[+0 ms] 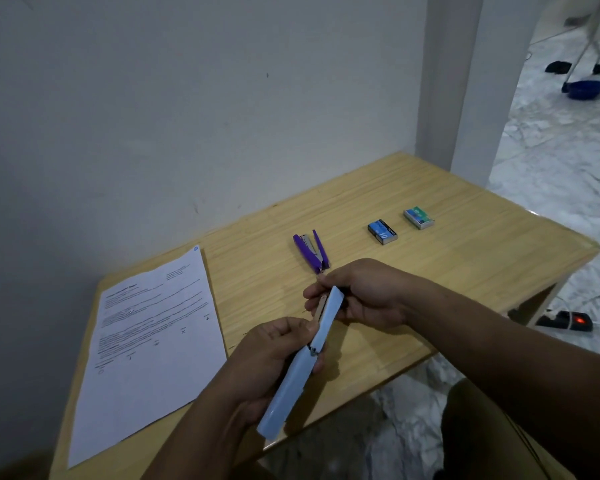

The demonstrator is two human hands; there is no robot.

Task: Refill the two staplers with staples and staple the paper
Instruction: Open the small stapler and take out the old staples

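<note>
A light blue stapler (302, 368) is swung wide open and held above the table's front edge. My left hand (267, 358) grips its lower half. My right hand (361, 296) holds the upper end, fingers pinched at the metal staple channel. A purple stapler (311, 252) lies open on the wooden table (465, 258), just beyond my right hand. Two small staple boxes sit farther right: a blue one (382, 231) and a green one (419, 217). A printed sheet of paper (146, 348) lies flat at the table's left.
A white wall borders the table at the back and left. A pillar (454, 81) stands at the far right corner. On the marble floor are a power strip with a red light (568, 321) and a blue basin (586, 89).
</note>
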